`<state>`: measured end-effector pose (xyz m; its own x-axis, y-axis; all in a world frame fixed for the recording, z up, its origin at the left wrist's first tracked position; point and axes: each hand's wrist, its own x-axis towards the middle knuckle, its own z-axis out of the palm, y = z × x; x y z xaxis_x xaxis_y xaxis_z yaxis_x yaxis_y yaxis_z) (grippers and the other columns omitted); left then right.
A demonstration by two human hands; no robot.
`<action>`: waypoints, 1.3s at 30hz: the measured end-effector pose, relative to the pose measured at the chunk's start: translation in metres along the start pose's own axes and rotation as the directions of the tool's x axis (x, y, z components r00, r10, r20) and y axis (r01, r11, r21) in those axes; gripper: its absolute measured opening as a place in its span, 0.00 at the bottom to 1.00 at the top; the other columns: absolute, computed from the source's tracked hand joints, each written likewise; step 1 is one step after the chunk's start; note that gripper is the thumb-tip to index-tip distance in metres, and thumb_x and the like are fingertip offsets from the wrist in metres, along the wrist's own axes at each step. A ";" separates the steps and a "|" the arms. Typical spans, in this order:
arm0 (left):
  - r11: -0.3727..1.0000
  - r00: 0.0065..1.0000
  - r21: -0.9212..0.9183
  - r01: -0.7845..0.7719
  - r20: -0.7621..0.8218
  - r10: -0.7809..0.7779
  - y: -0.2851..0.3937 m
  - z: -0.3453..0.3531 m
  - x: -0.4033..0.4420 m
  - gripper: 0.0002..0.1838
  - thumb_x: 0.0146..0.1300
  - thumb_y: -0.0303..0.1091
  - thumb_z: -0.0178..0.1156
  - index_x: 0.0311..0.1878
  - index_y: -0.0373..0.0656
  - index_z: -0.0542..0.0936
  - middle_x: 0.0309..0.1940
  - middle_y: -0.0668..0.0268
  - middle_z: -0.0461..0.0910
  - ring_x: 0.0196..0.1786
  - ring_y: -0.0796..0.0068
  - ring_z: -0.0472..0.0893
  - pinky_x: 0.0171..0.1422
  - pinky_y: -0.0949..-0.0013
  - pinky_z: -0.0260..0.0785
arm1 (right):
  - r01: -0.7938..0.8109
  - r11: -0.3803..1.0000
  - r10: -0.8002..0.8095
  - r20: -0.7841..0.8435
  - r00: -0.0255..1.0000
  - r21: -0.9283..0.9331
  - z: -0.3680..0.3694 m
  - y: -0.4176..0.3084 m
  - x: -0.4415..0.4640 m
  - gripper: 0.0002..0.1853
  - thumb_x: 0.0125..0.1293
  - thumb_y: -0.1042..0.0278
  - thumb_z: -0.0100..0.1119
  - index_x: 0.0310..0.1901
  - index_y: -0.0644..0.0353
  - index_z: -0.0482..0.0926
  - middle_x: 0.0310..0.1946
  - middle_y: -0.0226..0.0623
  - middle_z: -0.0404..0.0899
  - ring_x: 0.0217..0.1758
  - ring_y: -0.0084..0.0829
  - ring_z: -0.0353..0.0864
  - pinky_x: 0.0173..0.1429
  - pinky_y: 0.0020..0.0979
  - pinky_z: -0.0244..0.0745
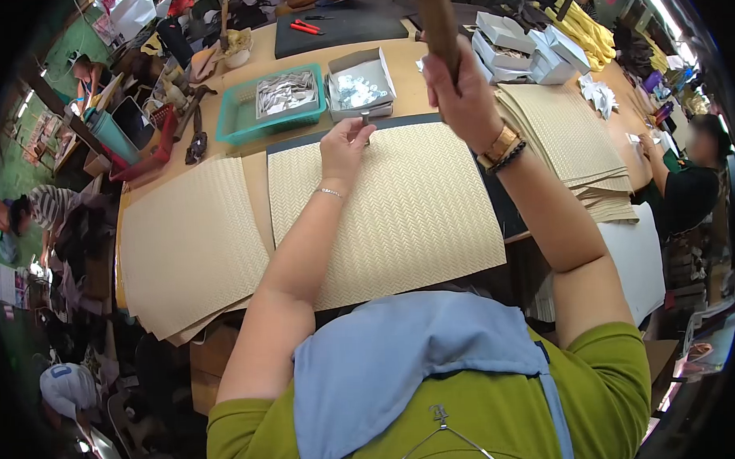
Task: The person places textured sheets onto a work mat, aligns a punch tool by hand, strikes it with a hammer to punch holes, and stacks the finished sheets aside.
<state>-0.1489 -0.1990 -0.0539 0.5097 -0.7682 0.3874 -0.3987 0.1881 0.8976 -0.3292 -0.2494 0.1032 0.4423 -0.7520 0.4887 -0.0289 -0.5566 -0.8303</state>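
Note:
My left hand [344,149] pinches a small upright metal punch [365,118] near the far edge of a cream sheet with a woven herringbone pattern [408,220]. This sheet lies on a dark board [283,143] that shows along its far edge. Raised above the right side of the sheet, my right hand [464,92] is closed around the thick handle of a wooden-handled hammer [438,21]. The hammer's head is cut off by the top of the view. Where the punch meets the sheet is hidden by my fingers.
Similar sheets are stacked at left [190,244] and right [563,138]. Beyond are a teal basket [230,129], a white box of small discs [362,88], another hammer [190,122], red-handled pliers [305,27] and small boxes [556,53]. Co-workers sit around.

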 end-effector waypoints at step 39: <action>0.805 0.977 0.557 0.203 -0.165 -0.132 0.038 -0.148 -0.106 0.18 0.56 0.36 0.67 0.47 0.35 0.81 0.41 0.58 0.84 0.43 0.65 0.83 0.49 0.66 0.72 | -0.339 0.194 0.325 -0.266 0.908 -0.921 -0.226 0.175 -0.132 0.26 0.69 0.47 0.45 0.64 0.51 0.69 0.64 0.52 0.67 0.63 0.52 0.69 0.65 0.45 0.64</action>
<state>-0.1054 -0.0195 -0.0296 0.6767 -0.6749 0.2944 -0.6421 -0.3453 0.6844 -0.5951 -0.3276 -0.0463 0.1536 -0.9572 0.2454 -0.9808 -0.1779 -0.0800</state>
